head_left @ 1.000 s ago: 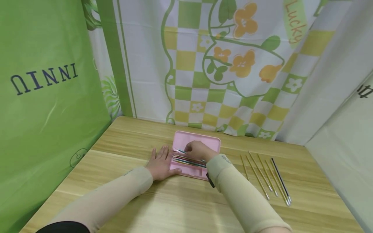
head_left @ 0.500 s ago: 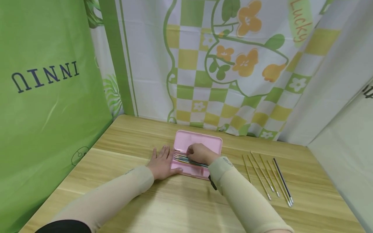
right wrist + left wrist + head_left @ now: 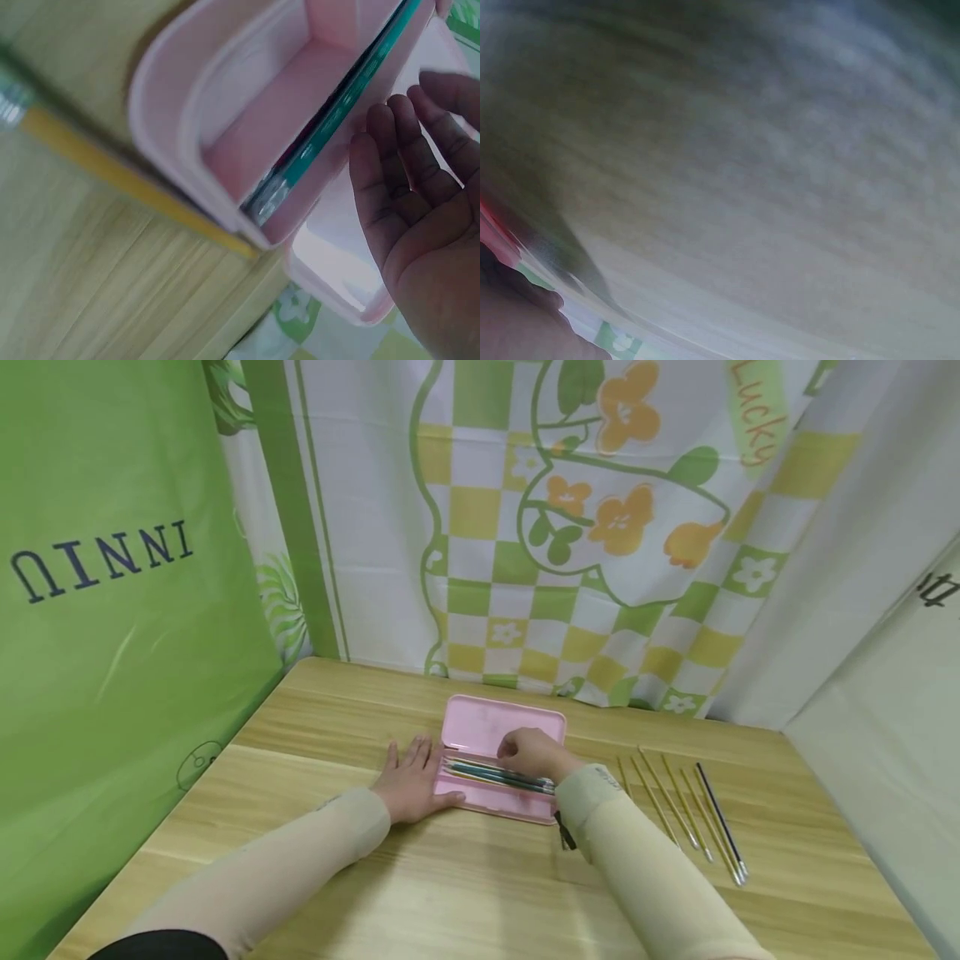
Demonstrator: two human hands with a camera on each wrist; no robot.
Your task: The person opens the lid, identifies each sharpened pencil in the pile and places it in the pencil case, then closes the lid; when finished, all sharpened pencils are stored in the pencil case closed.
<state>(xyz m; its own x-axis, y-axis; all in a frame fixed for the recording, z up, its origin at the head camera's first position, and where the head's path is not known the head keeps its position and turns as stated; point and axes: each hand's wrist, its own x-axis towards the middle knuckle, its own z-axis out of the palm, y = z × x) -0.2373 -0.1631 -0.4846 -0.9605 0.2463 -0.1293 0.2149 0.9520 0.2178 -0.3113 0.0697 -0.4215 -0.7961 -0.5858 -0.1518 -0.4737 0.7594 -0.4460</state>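
A pink pencil case (image 3: 491, 803) lies on the table with its lid (image 3: 476, 724) folded back. Several pencils (image 3: 487, 771), green ones among them, lie lengthwise in it. My left hand (image 3: 410, 783) rests on the table at the case's left end, fingers spread and thumb at the front rim. Over the case's right part hovers my right hand (image 3: 536, 753). In the right wrist view that hand (image 3: 424, 199) has loosely bent fingers, thumb apart and nothing between them, beside a green pencil (image 3: 330, 127) in the case. The left wrist view shows mostly blurred table.
Right of the case, several yellow pencils (image 3: 681, 806) and a dark blue pencil (image 3: 722, 817) lie apart on the wooden table (image 3: 420, 885). A patterned curtain (image 3: 495, 543) hangs behind the table, and a green cloth (image 3: 135, 652) stands along its left side.
My right hand has lowered a teal pencil into the case and let go of it, then shifted slightly right. My left hand has stayed at the case's left end.
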